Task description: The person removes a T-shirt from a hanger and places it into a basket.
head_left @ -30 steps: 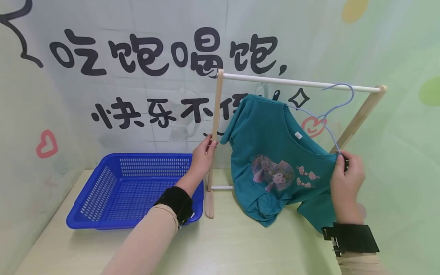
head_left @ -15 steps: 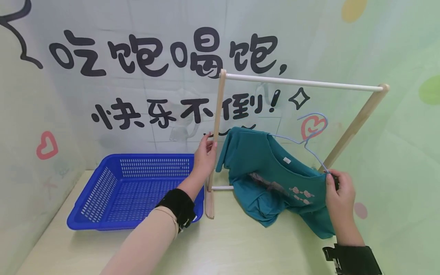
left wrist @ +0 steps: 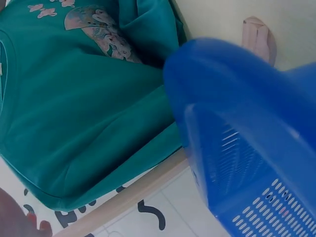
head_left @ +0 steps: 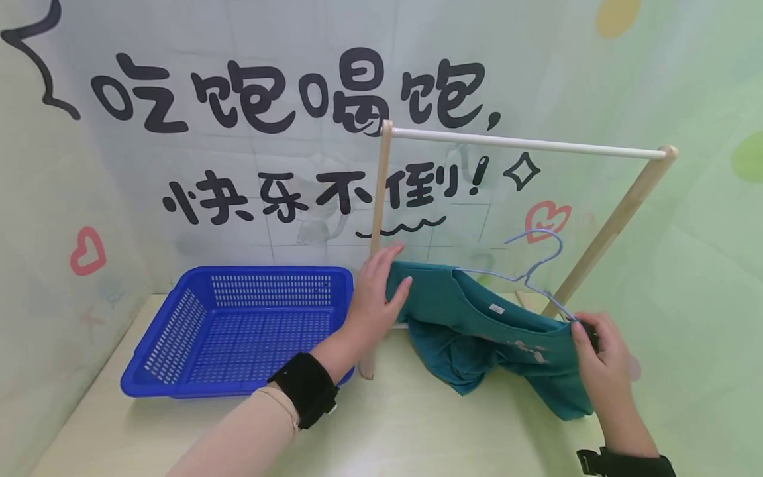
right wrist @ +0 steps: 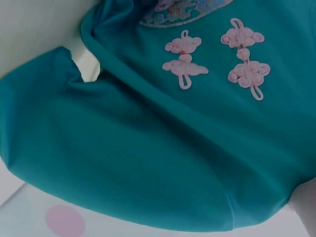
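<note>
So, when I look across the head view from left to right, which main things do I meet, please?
Blue basket → left hand → teal shirt → right hand. I leave out the rack and the hanger, because they overlap the shirt's span.

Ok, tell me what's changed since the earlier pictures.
The right hand lowered the hanger and teal shirt below the white bar; the left hand let go of the wooden post and moved right, toward the shirt. The blue basket stayed put, and the right hand still grips the shirt.
</note>
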A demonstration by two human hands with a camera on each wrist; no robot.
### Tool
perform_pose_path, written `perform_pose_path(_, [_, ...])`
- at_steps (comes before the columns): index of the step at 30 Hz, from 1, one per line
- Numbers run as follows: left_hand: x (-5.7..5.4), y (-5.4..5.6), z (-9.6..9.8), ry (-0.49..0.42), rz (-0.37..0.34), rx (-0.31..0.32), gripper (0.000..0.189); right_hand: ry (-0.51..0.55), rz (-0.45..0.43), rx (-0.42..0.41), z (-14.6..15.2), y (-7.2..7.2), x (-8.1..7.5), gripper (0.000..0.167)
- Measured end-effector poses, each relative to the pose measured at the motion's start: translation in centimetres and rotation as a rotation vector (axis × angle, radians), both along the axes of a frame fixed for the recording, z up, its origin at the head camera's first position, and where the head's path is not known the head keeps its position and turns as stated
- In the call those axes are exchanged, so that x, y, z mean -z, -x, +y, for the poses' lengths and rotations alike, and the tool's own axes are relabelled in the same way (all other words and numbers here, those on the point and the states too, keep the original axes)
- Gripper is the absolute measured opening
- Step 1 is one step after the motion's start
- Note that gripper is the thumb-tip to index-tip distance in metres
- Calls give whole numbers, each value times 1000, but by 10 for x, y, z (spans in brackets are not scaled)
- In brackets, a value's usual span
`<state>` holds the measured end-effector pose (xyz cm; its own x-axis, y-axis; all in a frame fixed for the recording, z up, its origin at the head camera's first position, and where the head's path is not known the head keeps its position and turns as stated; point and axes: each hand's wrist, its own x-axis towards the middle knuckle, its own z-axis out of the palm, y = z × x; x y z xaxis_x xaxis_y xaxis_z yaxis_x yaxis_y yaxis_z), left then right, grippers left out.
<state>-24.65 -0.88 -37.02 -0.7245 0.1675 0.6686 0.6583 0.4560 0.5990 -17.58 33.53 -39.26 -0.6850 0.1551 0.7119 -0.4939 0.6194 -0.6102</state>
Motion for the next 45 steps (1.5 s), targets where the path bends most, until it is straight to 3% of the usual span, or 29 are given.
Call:
perform_pose_path(7, [-1, -16, -6, 217, -27, 35, 35, -45, 59, -55, 1, -11, -10, 12])
perform_pose_path(13, [-5, -36, -14, 288, -53, 44, 26, -41, 78, -120, 0, -14, -15, 11])
perform_pose_path(17, [-6, -53, -18, 260, -92, 77, 22, -58, 106, -131, -2, -12, -14, 11])
perform_pose_path(22, [-3, -75, -24, 196, -162, 102, 20, -79, 184, -204, -9, -9, -13, 15])
perform_pose_path(28, [7, -94, -33, 119, -213, 78, 16, -90, 161, -257, -29, -15, -19, 23])
perform_pose_path(37, [16, -105, -40, 51, -254, 57, 13, -206, 2, -248, -45, -16, -16, 38])
perform_pose_path(45, [17, -109, -39, 52, -252, 36, 12, -329, -83, -315, -79, -20, -33, 46])
